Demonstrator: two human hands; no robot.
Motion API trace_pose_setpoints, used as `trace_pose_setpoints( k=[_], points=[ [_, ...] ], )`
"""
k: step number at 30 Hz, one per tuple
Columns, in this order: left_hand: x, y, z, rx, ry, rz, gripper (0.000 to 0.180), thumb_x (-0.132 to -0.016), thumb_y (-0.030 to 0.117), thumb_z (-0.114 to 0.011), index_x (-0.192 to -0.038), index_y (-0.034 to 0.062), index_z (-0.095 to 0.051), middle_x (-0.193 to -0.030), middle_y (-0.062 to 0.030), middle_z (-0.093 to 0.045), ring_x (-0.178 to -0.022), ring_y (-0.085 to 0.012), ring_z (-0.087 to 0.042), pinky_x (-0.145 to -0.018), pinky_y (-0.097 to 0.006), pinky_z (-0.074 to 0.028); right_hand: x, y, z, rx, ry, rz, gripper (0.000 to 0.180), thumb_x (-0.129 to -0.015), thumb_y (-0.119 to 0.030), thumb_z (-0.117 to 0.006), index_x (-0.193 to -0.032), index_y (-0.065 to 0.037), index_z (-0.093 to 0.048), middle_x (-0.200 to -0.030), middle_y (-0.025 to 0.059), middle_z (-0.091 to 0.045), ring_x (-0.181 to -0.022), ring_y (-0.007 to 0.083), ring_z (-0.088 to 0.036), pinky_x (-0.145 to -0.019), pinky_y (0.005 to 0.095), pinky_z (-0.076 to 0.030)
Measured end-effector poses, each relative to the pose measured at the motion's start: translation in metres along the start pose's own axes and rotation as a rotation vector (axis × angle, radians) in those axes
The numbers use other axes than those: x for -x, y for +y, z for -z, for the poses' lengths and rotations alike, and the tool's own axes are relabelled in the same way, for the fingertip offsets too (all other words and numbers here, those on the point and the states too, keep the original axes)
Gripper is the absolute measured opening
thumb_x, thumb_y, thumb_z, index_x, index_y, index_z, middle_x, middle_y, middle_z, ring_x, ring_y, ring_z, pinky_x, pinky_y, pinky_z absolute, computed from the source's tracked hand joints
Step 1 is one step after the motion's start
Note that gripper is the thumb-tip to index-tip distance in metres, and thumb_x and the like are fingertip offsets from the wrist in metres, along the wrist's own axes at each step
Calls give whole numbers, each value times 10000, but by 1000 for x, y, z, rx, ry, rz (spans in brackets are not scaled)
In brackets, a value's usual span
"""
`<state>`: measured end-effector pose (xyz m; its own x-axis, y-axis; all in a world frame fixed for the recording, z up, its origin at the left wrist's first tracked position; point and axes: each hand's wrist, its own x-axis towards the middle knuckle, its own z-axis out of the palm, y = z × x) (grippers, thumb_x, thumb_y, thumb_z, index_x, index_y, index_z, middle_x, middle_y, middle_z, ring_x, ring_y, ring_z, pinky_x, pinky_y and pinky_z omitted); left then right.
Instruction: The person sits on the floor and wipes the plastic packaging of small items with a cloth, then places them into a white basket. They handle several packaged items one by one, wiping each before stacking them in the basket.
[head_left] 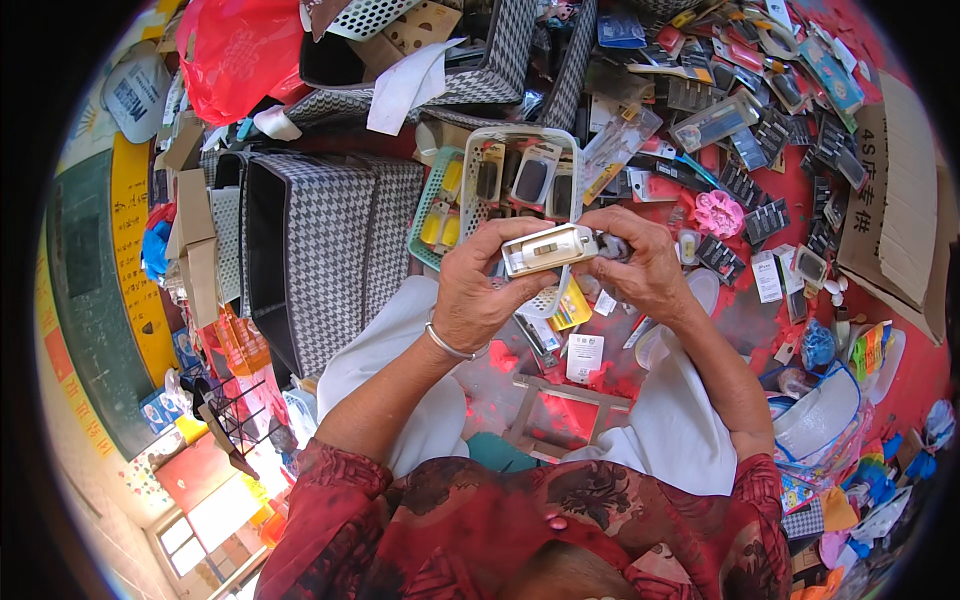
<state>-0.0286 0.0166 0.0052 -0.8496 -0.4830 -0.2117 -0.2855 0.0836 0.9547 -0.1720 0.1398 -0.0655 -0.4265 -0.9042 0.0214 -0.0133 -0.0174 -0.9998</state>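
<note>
A: What lies nearest?

B: A dark red patterned blouse (480, 530), then white trousers (420, 350) over a red floor (560, 410) with a small wooden frame (560, 415) between the knees.

A: And the hands?

B: The left hand (475, 290), a thin metal bangle (447, 345) at its wrist, curls its fingers round the left end of a small white rectangular case (548, 248) with a glossy plastic face. The right hand (640, 265) pinches the other end, fingers closed on it. The case sits level between both hands, above the knees.

A: Beyond them?

B: A white plastic lattice basket (520, 140) holding carded dark items, just beside a green basket (432, 210). To the left, a black-and-white houndstooth fabric box (320, 250), soft-sided and square. To the right, many small packaged goods (760, 150) scattered over the red floor, and flat cardboard (900, 200). Farthest, a red plastic bag (235, 50), crinkled and shiny.
</note>
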Motion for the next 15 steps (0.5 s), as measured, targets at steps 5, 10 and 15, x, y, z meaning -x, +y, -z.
trace_pose_setpoints(
  k=[5, 10, 15],
  points=[
    [5, -3, -1, -216, 29, -17, 392, -712, -37, -655, -1077, -23, -509, -1044, -93, -562, -953, -149, -554, -841, -258, -440, -1, 5, -2, -7, -35, -41, 344, -638, -132, -699, -941, -1, -602, -890, 110, -610, -816, 200, -593, -743, 275, -446],
    [0, -11, 1, 163, 225, 202, 290, -772, 88, -637, -1020, -24, -538, -881, -59, -606, -769, -95, -578, -699, -229, -474, 0, 14, 3, -168, 6, -137, 324, -660, -135, -686, -945, -2, -604, -868, 64, -614, -768, 141, -582, -701, 261, -453],
    [-10, -25, 15, 796, 314, 529, 330, -854, 160, -536, -1116, -27, -462, -1053, -140, -563, -955, -214, -573, -807, -326, -501, -7, 16, 17, -481, 478, -571, 228, -718, -187, -678, -843, -11, -604, -818, 21, -604, -648, 49, -524, -553, 198, -427]
  ],
)
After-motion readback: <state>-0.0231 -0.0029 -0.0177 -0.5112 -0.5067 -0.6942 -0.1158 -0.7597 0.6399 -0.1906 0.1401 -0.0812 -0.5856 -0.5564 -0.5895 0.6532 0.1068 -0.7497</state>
